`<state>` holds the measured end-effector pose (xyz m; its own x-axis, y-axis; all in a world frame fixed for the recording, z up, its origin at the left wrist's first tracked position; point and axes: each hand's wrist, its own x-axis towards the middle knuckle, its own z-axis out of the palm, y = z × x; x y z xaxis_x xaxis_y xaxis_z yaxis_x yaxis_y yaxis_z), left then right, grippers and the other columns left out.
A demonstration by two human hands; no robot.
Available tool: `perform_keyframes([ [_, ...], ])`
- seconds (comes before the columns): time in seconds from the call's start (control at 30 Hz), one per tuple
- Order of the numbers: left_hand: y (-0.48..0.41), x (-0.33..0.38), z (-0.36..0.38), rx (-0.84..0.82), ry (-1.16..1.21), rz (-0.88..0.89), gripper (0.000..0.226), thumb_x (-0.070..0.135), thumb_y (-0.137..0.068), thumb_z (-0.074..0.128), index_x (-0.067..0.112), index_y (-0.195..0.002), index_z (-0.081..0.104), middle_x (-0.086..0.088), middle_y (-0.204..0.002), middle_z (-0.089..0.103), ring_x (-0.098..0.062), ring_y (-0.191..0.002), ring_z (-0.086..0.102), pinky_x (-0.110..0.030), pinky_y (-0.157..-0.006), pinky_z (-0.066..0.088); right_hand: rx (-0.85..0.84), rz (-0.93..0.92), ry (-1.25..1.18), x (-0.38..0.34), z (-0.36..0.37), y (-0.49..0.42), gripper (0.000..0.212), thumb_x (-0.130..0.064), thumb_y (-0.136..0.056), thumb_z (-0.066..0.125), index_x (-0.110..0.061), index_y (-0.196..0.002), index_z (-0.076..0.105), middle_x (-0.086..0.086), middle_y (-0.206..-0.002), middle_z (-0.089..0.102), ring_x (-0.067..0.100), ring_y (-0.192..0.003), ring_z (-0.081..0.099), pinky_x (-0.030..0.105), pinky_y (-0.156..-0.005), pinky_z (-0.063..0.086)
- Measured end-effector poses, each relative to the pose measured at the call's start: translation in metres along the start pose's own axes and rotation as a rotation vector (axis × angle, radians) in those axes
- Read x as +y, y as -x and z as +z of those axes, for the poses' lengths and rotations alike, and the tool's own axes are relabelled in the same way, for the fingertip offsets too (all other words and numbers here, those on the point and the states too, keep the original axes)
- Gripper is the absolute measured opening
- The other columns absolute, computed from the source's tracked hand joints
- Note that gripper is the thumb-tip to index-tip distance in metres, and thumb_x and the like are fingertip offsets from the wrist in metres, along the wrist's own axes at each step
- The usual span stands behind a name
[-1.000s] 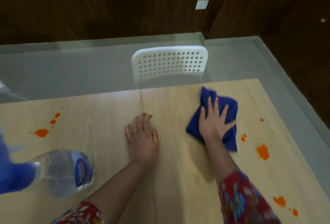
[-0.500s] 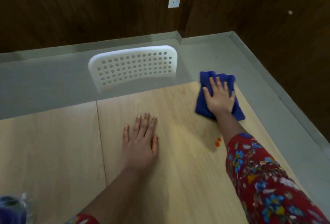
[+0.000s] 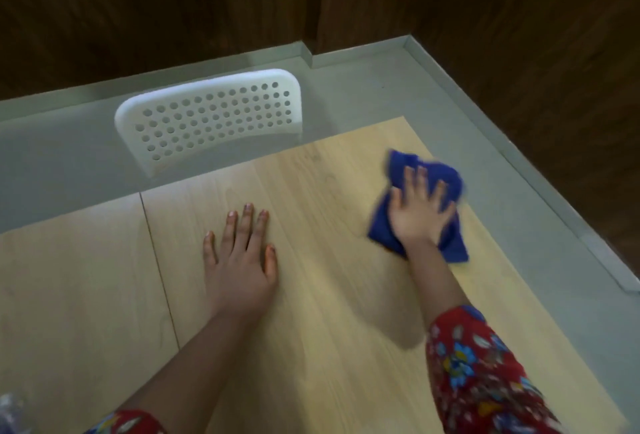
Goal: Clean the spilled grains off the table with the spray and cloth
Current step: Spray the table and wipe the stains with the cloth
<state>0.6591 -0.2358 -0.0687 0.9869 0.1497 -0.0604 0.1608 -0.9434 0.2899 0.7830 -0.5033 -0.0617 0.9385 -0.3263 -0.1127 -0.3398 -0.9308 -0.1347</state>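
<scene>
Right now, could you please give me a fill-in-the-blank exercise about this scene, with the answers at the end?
1. The right hand presses a ____ cloth on the table.
2. The left hand lies flat on the table, fingers straight, and holds ____.
3. The chair behind the table is ____ in colour.

Missing words: blue; nothing; white.

Dim rm, soft shadows, rt-side motion blur
</scene>
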Motion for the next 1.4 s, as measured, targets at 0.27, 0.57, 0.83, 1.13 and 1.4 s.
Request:
perform_keyframes([
  [0.27,0.002,0.000,-0.002,-0.006,0.021,0.005,0.062,0.045,-0.094,0.013,0.033,-0.154,0.009,0.011,-0.162,-0.001,-0.012,-0.149,-0.004,-0.046,-0.120,0.000,-0.034,-0.637,0.027,0.013,0.021,0.150,0.059,-0.049,-0.097,0.027,-0.031,-0.153,0.025,-0.009,-0.161,0.018,0.016,-0.149,0.015,0.044,-0.119,0.016],
  [0.57,0.000,0.000,0.002,0.010,0.002,-0.014,0.062,0.045,-0.093,0.013,0.034,-0.154,0.012,0.011,-0.162,0.001,-0.011,-0.149,-0.003,-0.046,-0.120,0.000,0.046,-0.003,0.009,0.032,-0.001,0.029,0.059,-0.047,-0.100,0.020,-0.027,-0.155,0.017,-0.001,-0.163,0.012,0.024,-0.150,0.011,0.050,-0.119,0.012],
  [0.83,0.002,0.002,-0.005,-0.008,0.016,0.007,0.064,0.048,-0.093,0.011,0.032,-0.154,0.011,0.010,-0.162,-0.001,-0.011,-0.149,-0.004,-0.047,-0.120,0.000,-0.021,-0.503,0.043,0.076,0.008,0.151,0.059,-0.050,-0.097,0.025,-0.033,-0.153,0.025,-0.011,-0.161,0.016,0.014,-0.149,0.014,0.042,-0.119,0.013],
  [1.13,0.001,0.004,-0.005,0.000,-0.006,0.007,0.072,0.061,-0.088,0.010,0.031,-0.155,0.012,0.011,-0.162,-0.001,-0.009,-0.149,-0.001,-0.043,-0.119,-0.002,0.053,-0.054,0.029,0.027,-0.004,0.003,0.058,-0.043,-0.103,0.023,-0.020,-0.155,0.015,0.002,-0.163,0.010,0.022,-0.150,0.010,0.047,-0.120,0.010],
  [1.4,0.002,0.000,-0.007,-0.016,0.018,0.019,0.069,0.056,-0.090,0.009,0.033,-0.155,0.008,0.012,-0.161,-0.006,-0.007,-0.148,-0.006,-0.043,-0.120,-0.003,-0.025,-0.587,0.061,0.030,-0.002,0.025,0.059,-0.047,-0.097,0.016,-0.030,-0.154,0.018,-0.008,-0.162,0.013,0.014,-0.150,0.009,0.042,-0.120,0.007],
])
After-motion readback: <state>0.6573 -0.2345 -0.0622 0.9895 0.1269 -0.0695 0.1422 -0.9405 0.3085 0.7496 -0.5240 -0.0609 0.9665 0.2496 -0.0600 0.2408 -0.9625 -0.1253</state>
